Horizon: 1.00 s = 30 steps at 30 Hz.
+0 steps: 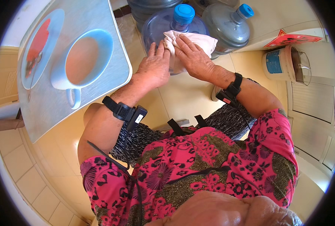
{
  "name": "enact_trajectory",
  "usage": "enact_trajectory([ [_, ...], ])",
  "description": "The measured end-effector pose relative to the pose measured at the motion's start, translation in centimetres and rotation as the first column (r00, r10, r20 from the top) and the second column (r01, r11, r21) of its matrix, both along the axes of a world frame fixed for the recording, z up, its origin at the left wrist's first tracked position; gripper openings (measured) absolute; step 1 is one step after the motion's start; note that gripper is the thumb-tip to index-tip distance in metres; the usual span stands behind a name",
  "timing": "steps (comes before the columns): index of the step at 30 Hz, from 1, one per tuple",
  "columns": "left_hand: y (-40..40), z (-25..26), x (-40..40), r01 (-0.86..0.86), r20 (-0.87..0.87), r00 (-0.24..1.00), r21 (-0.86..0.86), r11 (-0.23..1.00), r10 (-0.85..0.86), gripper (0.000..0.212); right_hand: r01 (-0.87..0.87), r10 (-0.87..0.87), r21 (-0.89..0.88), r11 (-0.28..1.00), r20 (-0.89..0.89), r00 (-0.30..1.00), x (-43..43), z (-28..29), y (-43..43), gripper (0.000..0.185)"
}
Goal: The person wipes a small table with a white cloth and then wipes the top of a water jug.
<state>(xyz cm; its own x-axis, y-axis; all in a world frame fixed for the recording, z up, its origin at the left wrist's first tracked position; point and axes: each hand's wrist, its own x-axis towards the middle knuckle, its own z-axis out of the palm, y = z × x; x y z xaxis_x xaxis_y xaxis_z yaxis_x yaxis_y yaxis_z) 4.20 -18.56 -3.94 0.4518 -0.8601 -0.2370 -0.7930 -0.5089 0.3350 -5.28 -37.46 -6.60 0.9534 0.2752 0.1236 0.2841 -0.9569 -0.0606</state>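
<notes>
A large blue-tinted plastic water jug (156, 28) with a blue cap (184, 13) stands upright on the floor before me. My right hand (194, 56) lies flat over a white cloth (208, 42), holding it against the jug's shoulder. The cloth is bunched near the neck and spreads out to the right. My left hand (155, 67) rests on the jug's left side with its fingers slightly apart. Its fingertips lie beside the cloth's left edge, and the hand grips nothing visible.
Another capped water jug (224, 25) stands close on the right, with more jugs behind. At left, a tabletop (99, 17) bearing a cup-and-plate picture juts close to my left forearm. A white bucket (277, 65) stands at right beneath a red paper decoration (293, 39).
</notes>
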Motion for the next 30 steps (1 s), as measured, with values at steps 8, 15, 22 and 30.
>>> enact_trajectory([
  [8, 0.2, -0.5, 0.4, 0.019, 0.046, 0.999, -0.018, 1.000, -0.018, 0.078, -0.010, 0.011, -0.071, 0.997, 0.014, 1.000, 0.7, 0.8, 0.9, 0.066],
  [15, 0.6, -0.3, -0.3, -0.041, 0.134, 0.991, 0.122, 0.992, 0.024, 0.080, -0.111, 0.110, -0.031, 0.993, -0.034, 0.993, 0.0, 0.6, -3.0, 0.065],
  [22, 1.4, -0.1, 0.1, -0.060, -0.034, 0.997, 0.161, 0.985, 0.066, 0.092, 0.070, -0.082, 0.196, 0.978, 0.051, 0.995, -1.3, -0.8, -5.0, 0.062],
  [30, 0.6, 0.9, -0.6, 0.010, -0.064, 0.998, 0.217, 0.976, 0.004, 0.094, 0.142, -0.179, 0.207, 0.968, 0.178, 0.968, 1.7, -2.3, -8.2, 0.053],
])
